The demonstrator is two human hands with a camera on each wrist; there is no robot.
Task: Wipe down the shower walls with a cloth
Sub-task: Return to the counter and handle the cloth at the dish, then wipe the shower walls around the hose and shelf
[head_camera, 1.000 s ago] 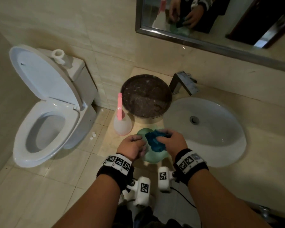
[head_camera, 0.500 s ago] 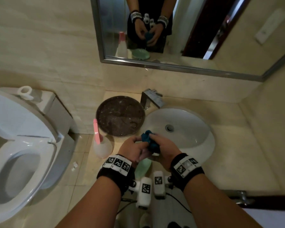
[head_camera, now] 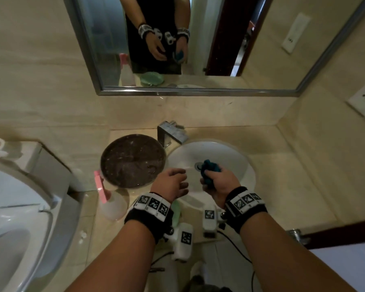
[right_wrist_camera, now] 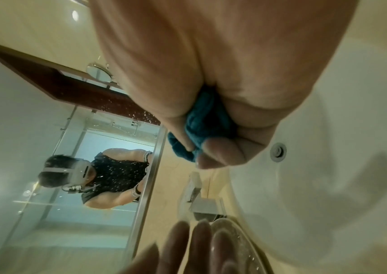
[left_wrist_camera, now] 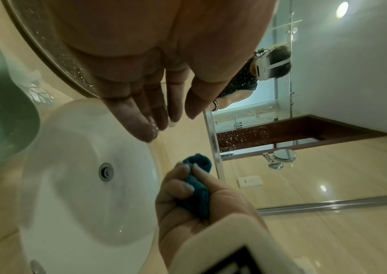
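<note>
Cloth (head_camera: 209, 172) sits balled in my right hand (head_camera: 218, 185), fingers (left_wrist_camera: 184, 187) curled tight around the blue wad, held over the white basin (head_camera: 238, 163) just above its drain (head_camera: 198, 166). My left hand (head_camera: 170, 183) hovers over the basin's near-left rim with fingers loose and straight, holding nothing, the fingertips (left_wrist_camera: 144, 129) looking wet. I judge this to be the wringing step — before any wall gets wiped, the cloth should be damp, not dripping. To do it well I would squeeze hard over the basin so runoff goes down the drain, then shake the wad open into a flat pad that covers more tile per stroke. Left of the basin stands a dark round bowl (head_camera: 133, 161); behind it, the faucet (head_camera: 170, 133) and the mirror (head_camera: 177, 45). No brand or readable writing shows anywhere — only black-and-white square marker patterns on my wristbands (head_camera: 153, 204).
</note>
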